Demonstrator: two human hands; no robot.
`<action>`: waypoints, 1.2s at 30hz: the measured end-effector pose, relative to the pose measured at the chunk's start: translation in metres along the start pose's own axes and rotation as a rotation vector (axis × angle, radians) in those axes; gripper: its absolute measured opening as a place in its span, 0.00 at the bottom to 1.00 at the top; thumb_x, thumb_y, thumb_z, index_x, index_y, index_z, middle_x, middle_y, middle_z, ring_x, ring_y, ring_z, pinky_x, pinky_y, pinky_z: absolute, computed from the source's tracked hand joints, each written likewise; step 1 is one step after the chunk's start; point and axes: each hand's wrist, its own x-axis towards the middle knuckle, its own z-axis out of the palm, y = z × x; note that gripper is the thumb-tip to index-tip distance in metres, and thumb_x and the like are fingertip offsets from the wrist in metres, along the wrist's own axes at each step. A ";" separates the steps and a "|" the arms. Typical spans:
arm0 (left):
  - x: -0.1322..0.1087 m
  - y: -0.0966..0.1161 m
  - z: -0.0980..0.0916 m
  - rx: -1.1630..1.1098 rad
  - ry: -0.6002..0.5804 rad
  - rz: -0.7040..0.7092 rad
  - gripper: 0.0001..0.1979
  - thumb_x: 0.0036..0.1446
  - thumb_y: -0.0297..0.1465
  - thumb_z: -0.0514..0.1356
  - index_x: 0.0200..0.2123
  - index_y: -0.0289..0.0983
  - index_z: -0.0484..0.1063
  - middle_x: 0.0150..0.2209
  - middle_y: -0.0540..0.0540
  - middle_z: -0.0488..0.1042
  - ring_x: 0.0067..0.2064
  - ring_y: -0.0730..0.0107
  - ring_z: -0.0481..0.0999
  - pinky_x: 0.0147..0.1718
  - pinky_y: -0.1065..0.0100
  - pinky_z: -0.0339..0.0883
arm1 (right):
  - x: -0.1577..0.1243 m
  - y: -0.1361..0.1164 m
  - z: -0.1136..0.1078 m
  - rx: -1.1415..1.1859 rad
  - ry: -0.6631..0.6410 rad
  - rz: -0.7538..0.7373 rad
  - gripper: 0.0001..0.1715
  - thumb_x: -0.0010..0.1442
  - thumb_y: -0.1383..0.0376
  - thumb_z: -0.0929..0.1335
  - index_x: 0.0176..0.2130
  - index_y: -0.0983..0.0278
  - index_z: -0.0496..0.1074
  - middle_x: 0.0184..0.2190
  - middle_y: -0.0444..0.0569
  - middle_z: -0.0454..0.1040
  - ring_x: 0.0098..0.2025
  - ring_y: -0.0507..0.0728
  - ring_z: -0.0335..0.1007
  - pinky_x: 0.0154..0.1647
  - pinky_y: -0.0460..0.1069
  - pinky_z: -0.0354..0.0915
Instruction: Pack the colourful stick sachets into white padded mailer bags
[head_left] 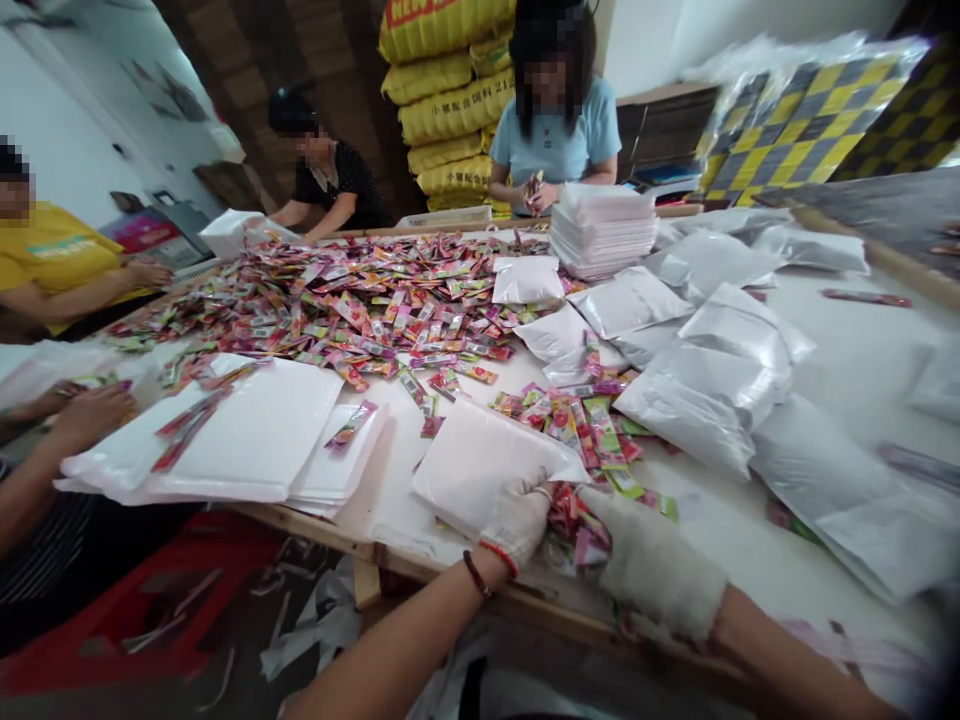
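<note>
At the near table edge, my left hand [519, 515], in a white knit glove with a red cuff, is closed on the edge of a white plastic bag [487, 455]. The bag lies flat, tilted toward me. Colourful small packets [576, 522] are bunched between my two hands, by the near end of the bag. My right hand [656, 560], also gloved, is curled against these packets from the right; its fingertips are partly hidden among them. A loose heap of similar packets [604, 430] lies just beyond the bag.
Filled white bags [694, 400] crowd the right side. A large packet pile [360, 290] covers the middle back. Stacked flat bags [255, 430] lie left, more bags [604, 230] at the back. Several people work around the table. A red stool [150, 610] stands below left.
</note>
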 end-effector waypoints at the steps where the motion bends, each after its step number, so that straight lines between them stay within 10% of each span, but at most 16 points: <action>1: -0.004 0.002 -0.002 0.040 -0.022 0.053 0.14 0.57 0.33 0.53 0.39 0.33 0.75 0.33 0.45 0.78 0.35 0.69 0.74 0.35 0.72 0.66 | 0.004 0.000 -0.008 0.008 -0.050 0.047 0.16 0.41 0.68 0.68 0.35 0.63 0.71 0.29 0.48 0.76 0.29 0.55 0.70 0.32 0.47 0.64; 6: -0.022 0.022 -0.012 0.367 -0.014 0.268 0.14 0.57 0.29 0.51 0.37 0.35 0.76 0.36 0.46 0.78 0.38 0.68 0.74 0.37 0.72 0.63 | 0.027 0.003 -0.030 0.057 -0.218 0.209 0.16 0.37 0.70 0.69 0.32 0.63 0.72 0.26 0.45 0.75 0.26 0.54 0.68 0.25 0.45 0.59; 12: -0.025 0.049 -0.001 0.445 0.078 0.306 0.14 0.60 0.33 0.49 0.33 0.36 0.74 0.31 0.46 0.76 0.33 0.69 0.72 0.32 0.72 0.62 | 0.035 -0.003 -0.001 -0.270 -0.170 -0.022 0.10 0.47 0.67 0.65 0.32 0.67 0.73 0.30 0.59 0.76 0.31 0.61 0.72 0.30 0.51 0.62; 20: -0.032 0.029 0.002 0.935 0.162 0.410 0.14 0.60 0.31 0.49 0.44 0.39 0.71 0.37 0.42 0.76 0.37 0.63 0.74 0.33 0.68 0.62 | 0.009 -0.005 0.000 -0.124 -0.112 0.110 0.23 0.46 0.66 0.67 0.45 0.67 0.68 0.39 0.56 0.74 0.36 0.60 0.72 0.35 0.50 0.63; 24: -0.033 0.029 -0.003 0.910 0.114 0.415 0.13 0.61 0.31 0.48 0.41 0.38 0.72 0.35 0.44 0.76 0.37 0.65 0.75 0.34 0.69 0.63 | -0.014 -0.004 0.002 -0.093 -0.052 0.016 0.27 0.55 0.61 0.64 0.54 0.67 0.64 0.48 0.59 0.70 0.48 0.62 0.68 0.46 0.53 0.62; 30: -0.045 0.041 0.004 0.840 0.087 0.479 0.16 0.62 0.31 0.47 0.46 0.38 0.72 0.41 0.40 0.76 0.41 0.63 0.75 0.40 0.67 0.65 | 0.015 0.003 0.000 -0.144 -0.129 0.036 0.11 0.56 0.66 0.61 0.34 0.66 0.72 0.35 0.56 0.74 0.34 0.58 0.71 0.35 0.50 0.63; 36: -0.037 0.036 -0.005 0.750 0.059 0.405 0.18 0.63 0.32 0.46 0.49 0.36 0.71 0.38 0.40 0.77 0.39 0.62 0.75 0.38 0.67 0.67 | 0.010 0.030 0.008 0.319 0.012 -0.014 0.16 0.56 0.63 0.62 0.42 0.63 0.72 0.40 0.51 0.75 0.40 0.59 0.70 0.43 0.52 0.66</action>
